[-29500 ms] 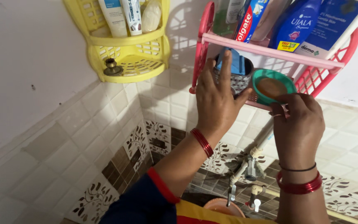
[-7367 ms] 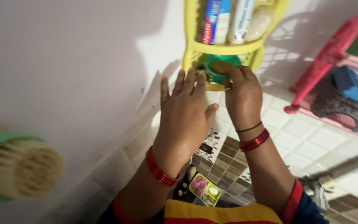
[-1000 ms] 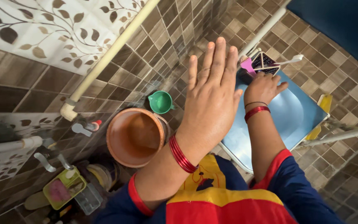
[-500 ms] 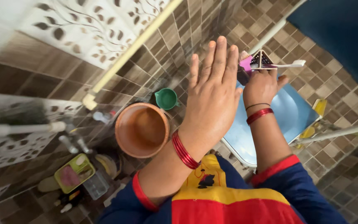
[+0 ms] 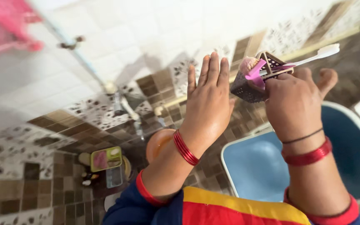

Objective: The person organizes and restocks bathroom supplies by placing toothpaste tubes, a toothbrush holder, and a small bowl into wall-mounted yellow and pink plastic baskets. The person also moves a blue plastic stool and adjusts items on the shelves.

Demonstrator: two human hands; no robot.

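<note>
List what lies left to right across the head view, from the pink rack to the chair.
Pink rack → green soap tray → left hand → dark mesh holder → right hand → blue chair.

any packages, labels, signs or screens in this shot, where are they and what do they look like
None that can be made out: no label, sign or screen shows.
Nearest to a package: a green tray, low at left on the floor, rectangular, yellow-green rim, pink and pale contents.
Right hand holds a dark mesh holder, no label visible.
</note>
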